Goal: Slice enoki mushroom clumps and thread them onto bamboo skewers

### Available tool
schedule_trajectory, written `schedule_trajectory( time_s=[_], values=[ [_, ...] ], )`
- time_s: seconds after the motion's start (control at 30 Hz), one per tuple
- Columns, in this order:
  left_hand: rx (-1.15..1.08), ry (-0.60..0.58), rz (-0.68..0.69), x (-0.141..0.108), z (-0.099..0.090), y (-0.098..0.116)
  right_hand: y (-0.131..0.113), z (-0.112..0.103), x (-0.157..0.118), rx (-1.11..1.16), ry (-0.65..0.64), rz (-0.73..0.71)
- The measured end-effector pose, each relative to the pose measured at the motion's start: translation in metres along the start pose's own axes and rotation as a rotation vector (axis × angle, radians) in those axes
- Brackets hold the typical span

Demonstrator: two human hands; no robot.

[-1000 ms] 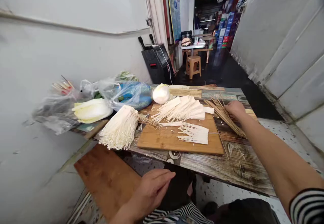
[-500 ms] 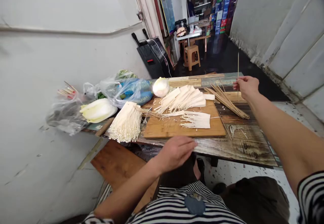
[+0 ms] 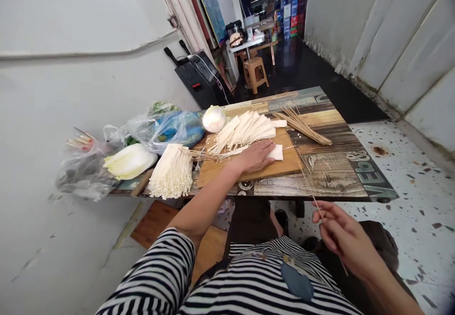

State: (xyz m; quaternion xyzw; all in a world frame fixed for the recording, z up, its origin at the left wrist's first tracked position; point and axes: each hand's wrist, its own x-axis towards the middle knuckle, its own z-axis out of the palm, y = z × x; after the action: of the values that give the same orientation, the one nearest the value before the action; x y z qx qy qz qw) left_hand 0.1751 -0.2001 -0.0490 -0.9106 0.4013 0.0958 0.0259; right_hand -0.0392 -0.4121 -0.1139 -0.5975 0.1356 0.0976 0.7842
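My left hand [image 3: 256, 156] lies flat with its fingers stretched over a slice of enoki mushroom [image 3: 277, 152], pressing it to the wooden cutting board [image 3: 220, 176]. Most of that slice is hidden under the hand. Off the table's front edge, my right hand [image 3: 343, 234] pinches a thin bamboo skewer [image 3: 313, 195], one end slanting up towards the board. A fanned heap of enoki slices [image 3: 249, 129] covers the board's far side. Left of the board stands a thick bunch of enoki [image 3: 171, 172]. Loose bamboo skewers [image 3: 302, 127] lie in a bundle right of the board.
A napa cabbage [image 3: 130, 161] and bagged vegetables [image 3: 170, 127] crowd the table's left end by the wall. A round white vegetable [image 3: 214, 118] sits behind the board. The patterned wooden table [image 3: 337, 177] extends right. Beyond are a black case [image 3: 202, 80] and a plastic stool [image 3: 255, 74].
My left hand has moved forward onto the enoki slice. My right hand has brought the skewer from over the table's far right side back towards my body, turning it from upright to slanted.
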Motion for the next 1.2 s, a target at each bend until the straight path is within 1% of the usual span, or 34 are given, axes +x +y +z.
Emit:
schedule_trajectory(
  time_s=[0.1,0.2,0.27,0.33,0.4,0.47,0.53,0.63,0.73,0.9,1.2],
  values=[
    [-0.016,0.013,-0.059,0.0,-0.001,0.014,0.018,0.007,-0.011,-0.119,0.027,-0.029],
    [-0.025,-0.003,-0.11,-0.002,0.005,0.03,0.023,0.01,-0.013,-0.312,0.034,-0.136],
    [-0.019,-0.018,-0.135,-0.005,0.009,0.037,0.021,0.008,-0.012,-0.471,0.079,-0.259],
    [0.003,-0.013,-0.153,-0.007,0.01,0.041,0.018,0.006,-0.011,-0.63,0.162,-0.417],
    [0.05,0.046,-0.177,-0.008,0.008,0.043,0.014,0.005,-0.01,-0.742,0.217,-0.557],
    [0.092,0.123,-0.177,-0.009,0.007,0.044,0.011,0.004,-0.01,-0.806,0.215,-0.636],
    [0.093,0.138,-0.135,-0.008,0.007,0.046,0.01,0.005,-0.008,-0.846,0.203,-0.671],
    [0.068,0.075,-0.086,-0.007,0.012,0.047,0.011,0.006,-0.005,-0.884,0.203,-0.706],
    [0.087,0.066,-0.079,-0.007,0.017,0.048,0.012,0.007,0.0,-0.901,0.211,-0.733],
    [0.112,0.074,-0.071,-0.008,0.019,0.048,0.011,0.008,0.006,-0.913,0.215,-0.769],
    [0.105,0.135,-0.04,-0.007,0.025,0.045,0.015,0.008,0.008,-0.948,0.201,-0.734]
  ],
)
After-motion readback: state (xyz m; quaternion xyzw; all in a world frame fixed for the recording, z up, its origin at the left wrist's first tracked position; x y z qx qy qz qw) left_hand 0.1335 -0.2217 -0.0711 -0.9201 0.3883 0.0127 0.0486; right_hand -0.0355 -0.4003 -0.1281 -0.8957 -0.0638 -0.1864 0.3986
